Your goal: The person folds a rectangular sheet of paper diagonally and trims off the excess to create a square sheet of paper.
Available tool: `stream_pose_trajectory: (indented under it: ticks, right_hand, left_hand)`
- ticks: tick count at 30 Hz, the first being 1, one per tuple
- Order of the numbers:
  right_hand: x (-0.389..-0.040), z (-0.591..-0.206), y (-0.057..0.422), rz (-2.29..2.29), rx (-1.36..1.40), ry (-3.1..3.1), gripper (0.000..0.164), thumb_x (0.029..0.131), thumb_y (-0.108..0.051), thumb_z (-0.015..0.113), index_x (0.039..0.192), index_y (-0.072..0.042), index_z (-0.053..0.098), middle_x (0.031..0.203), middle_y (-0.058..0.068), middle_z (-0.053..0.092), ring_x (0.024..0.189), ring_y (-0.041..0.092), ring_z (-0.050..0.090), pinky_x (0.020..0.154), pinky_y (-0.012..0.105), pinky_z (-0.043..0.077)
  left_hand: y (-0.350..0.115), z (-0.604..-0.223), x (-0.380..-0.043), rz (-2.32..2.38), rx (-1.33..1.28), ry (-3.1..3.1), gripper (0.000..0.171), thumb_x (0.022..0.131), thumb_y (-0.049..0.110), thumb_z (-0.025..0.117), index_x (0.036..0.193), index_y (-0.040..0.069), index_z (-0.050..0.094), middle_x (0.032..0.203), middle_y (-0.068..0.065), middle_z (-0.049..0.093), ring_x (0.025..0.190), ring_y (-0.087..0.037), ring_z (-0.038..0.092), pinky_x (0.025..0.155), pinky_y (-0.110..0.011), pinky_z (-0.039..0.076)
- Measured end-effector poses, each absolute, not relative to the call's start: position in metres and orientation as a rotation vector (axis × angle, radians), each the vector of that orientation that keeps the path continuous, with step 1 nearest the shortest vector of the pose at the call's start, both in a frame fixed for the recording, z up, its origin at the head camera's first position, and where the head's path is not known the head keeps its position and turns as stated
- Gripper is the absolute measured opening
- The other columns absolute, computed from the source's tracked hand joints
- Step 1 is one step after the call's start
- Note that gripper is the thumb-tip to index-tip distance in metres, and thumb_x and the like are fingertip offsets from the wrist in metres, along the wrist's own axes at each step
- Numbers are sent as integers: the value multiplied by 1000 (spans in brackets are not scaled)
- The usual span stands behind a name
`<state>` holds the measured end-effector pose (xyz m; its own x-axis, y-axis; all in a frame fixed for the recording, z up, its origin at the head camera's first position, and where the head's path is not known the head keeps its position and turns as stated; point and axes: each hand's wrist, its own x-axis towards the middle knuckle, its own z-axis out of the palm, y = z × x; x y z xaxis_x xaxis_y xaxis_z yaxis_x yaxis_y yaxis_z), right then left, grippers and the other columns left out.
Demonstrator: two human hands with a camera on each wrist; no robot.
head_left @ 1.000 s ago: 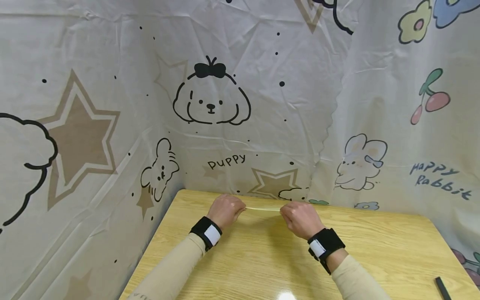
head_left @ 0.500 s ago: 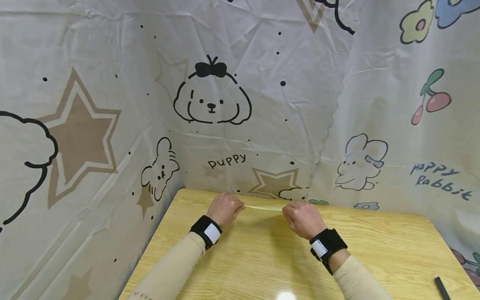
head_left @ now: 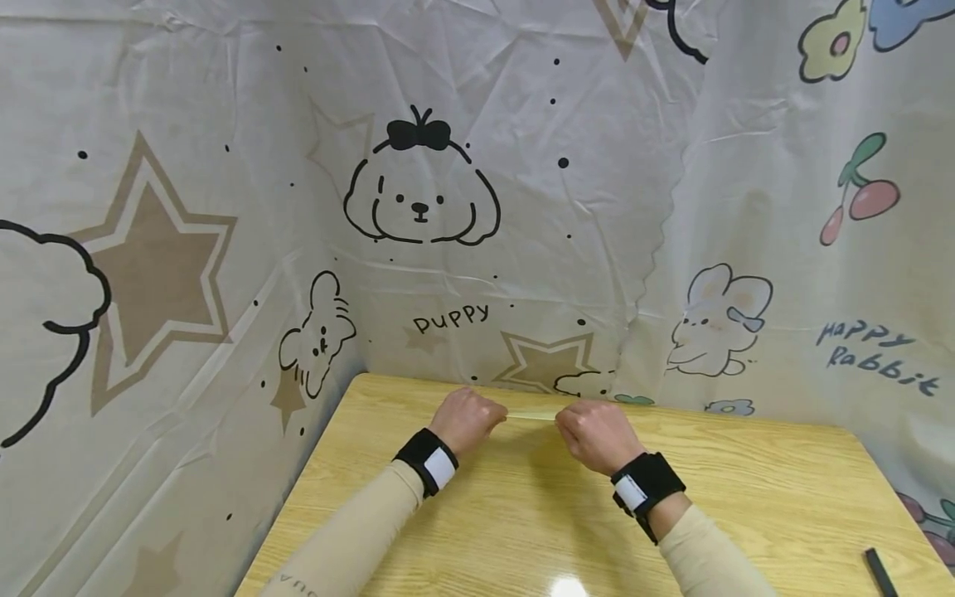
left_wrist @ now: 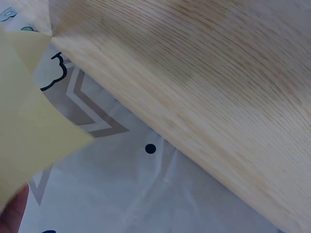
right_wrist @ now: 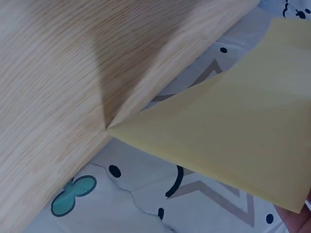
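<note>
A sheet of pale yellow paper [head_left: 531,414] stretches between the two hands near the far edge of the table, seen almost edge-on in the head view. My left hand [head_left: 466,421] pinches its left end, and the right hand [head_left: 601,435] pinches the other. In the left wrist view the paper [left_wrist: 34,131] fills the left side, with a fingertip [left_wrist: 14,211] below it. From the right wrist, the paper [right_wrist: 228,121] shows a pointed corner touching or close over the table edge, and a finger [right_wrist: 294,218] at lower right.
The wood-grain table [head_left: 477,531] ends at a printed cloth [head_left: 418,282] hanging behind it and along the left. A small black bar-shaped object [head_left: 881,573] lies at the right front of the table. Both wrists wear black straps [head_left: 647,495].
My left hand has moved right, closer to the right hand, so less of the paper shows between them. The right hand has shifted only slightly left.
</note>
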<state>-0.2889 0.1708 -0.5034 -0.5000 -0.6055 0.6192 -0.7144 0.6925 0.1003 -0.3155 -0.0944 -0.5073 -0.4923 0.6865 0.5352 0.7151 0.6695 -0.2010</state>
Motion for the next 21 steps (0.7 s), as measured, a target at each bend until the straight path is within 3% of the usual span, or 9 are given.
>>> stream_pose_trajectory:
  ticks: [6, 14, 21]
  right_hand:
    - [-286, -504, 172, 214, 994, -2297, 24, 87, -5, 82, 72, -16, 67, 67, -4, 66, 61, 13, 62, 54, 30, 50]
    - [-287, -505, 170, 216, 998, -2300, 31, 88, -5, 80, 68, -17, 61, 61, -7, 57, 56, 9, 51, 50, 24, 38]
    - [-288, -504, 171, 216, 994, -2304, 40, 88, -4, 79, 64, -19, 51, 59, -8, 49, 55, 7, 46, 51, 22, 33]
  left_hand:
    - [-105, -510, -318, -97, -1108, -2269, 35, 87, 20, 87, 64, 19, 60, 54, 11, 57, 50, -2, 52, 55, -28, 50]
    - [-119, -510, -318, -74, -1107, -2307, 36, 90, 18, 84, 64, 18, 59, 55, 10, 54, 50, -2, 50, 55, -27, 51]
    - [-131, -511, -319, -53, -1070, -2322, 34, 89, 15, 85, 64, 17, 63, 58, 6, 58, 53, -8, 58, 58, -33, 53]
